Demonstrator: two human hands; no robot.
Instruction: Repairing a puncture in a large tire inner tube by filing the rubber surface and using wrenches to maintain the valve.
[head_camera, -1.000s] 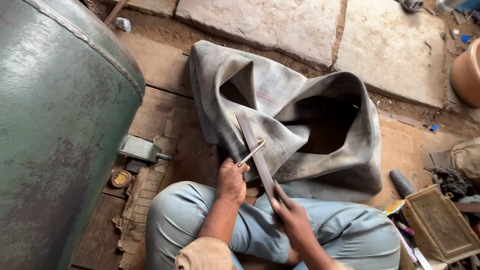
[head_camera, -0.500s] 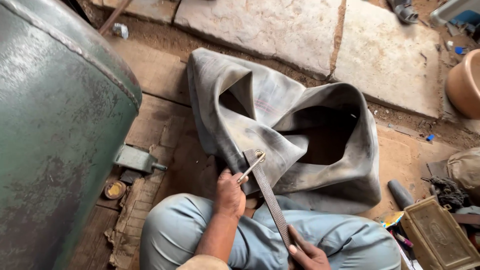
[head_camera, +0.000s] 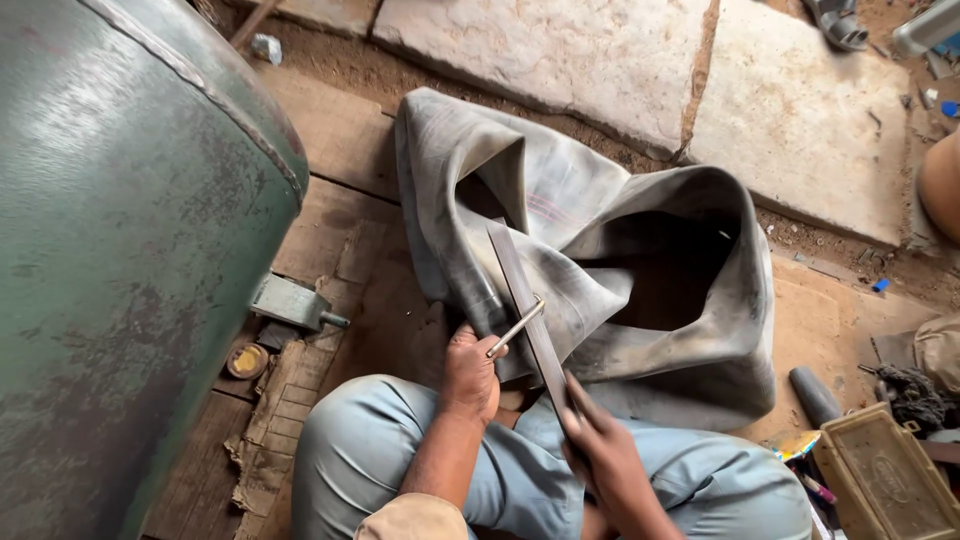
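Gripped in the left hand (head_camera: 470, 375) is a thin metal rod (head_camera: 515, 328), fist closed around its near end while the far end slants up and right to touch the long flat file (head_camera: 525, 300). That file runs away from the person, its far tip lying on the grey rubber tube (head_camera: 640, 250) ahead of the knees. Closing the line, the right hand (head_camera: 605, 455) clasps the file's near end, fingers wrapped around it.

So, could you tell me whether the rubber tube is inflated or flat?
Flat. The grey rubber tube lies collapsed and folded on the floor, its walls sagging in creases.
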